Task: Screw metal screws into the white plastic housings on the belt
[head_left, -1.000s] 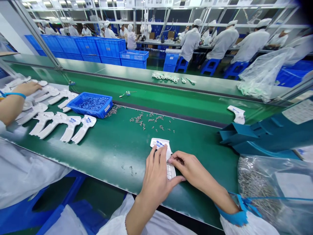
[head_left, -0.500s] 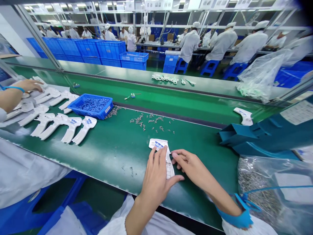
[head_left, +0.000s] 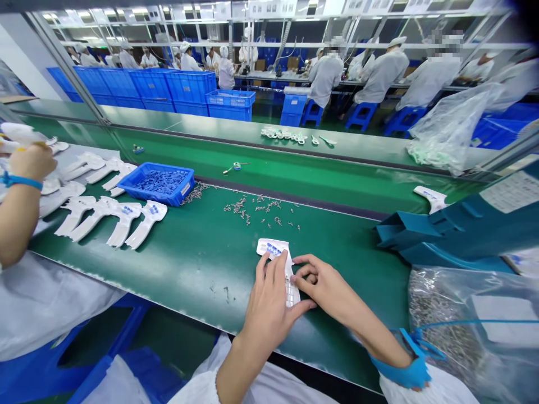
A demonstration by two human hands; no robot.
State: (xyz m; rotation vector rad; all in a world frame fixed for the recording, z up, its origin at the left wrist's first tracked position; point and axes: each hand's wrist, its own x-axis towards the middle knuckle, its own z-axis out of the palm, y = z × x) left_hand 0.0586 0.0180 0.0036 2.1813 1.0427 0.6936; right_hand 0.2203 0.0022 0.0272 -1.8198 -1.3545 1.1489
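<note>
A white plastic handle shell (head_left: 290, 292) with blue pieces at its upper end lies on the green bench below the centre. My left hand (head_left: 269, 297) rests over it, fingers across its upper part and thumb round its lower end, holding it against the bench. My right hand (head_left: 320, 280) is at the shell's right edge, thumb and index finger bent close to it, the other fingers curled. Anything between those fingertips is too small or hidden to make out. Small metal parts (head_left: 240, 209) lie scattered beyond the shell.
Left stands a blue tray (head_left: 181, 196) of small blue pieces, beside several white shells (head_left: 145, 224). A co-worker's hand (head_left: 31, 163) is at far left. A green belt (head_left: 320, 179) carries a shell (head_left: 430, 197). At right are a teal holder (head_left: 442, 230) and a clear bag (head_left: 446, 336) of metal parts.
My right thumb has moved down onto the shell's edge; my left hand stays put. Things on the belt have shifted right. The co-worker's hand has moved back and now holds something white.
</note>
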